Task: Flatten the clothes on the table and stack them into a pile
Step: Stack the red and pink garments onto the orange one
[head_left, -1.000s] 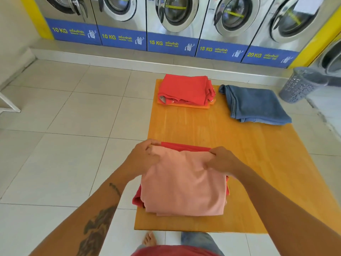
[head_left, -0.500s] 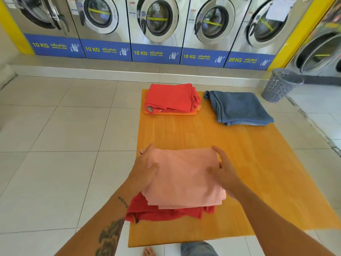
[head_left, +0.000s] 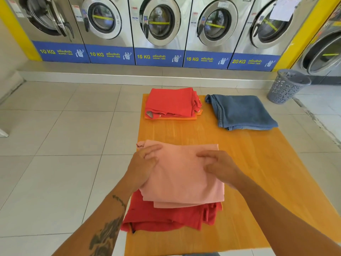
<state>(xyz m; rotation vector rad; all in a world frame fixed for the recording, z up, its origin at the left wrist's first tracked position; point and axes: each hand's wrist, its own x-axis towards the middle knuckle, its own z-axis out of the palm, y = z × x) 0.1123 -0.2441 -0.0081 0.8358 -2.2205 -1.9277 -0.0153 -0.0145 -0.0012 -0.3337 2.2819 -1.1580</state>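
Note:
A folded pink garment (head_left: pixel 181 180) lies on top of a folded red garment (head_left: pixel 166 217) at the near left of the wooden table (head_left: pixel 258 163). My left hand (head_left: pixel 142 167) rests flat on the pink garment's left edge, fingers spread. On its right part presses my right hand (head_left: pixel 219 167), fingers slightly curled, nothing gripped. At the far left of the table sits a folded red garment (head_left: pixel 171 102) on an orange one (head_left: pixel 171 118). A folded blue denim garment (head_left: pixel 241 111) lies at the far right.
A row of washing machines (head_left: pixel 158 28) lines the far wall. A grey perforated laundry basket (head_left: pixel 286 85) stands on the tiled floor (head_left: pixel 55 145) beyond the table's far right corner. The red garment's left edge overhangs the table's left side.
The pink garment slid away from me, uncovering the red garment's near edge. Both hands went from pinching its far edge to lying flat on top. The camera tilted up.

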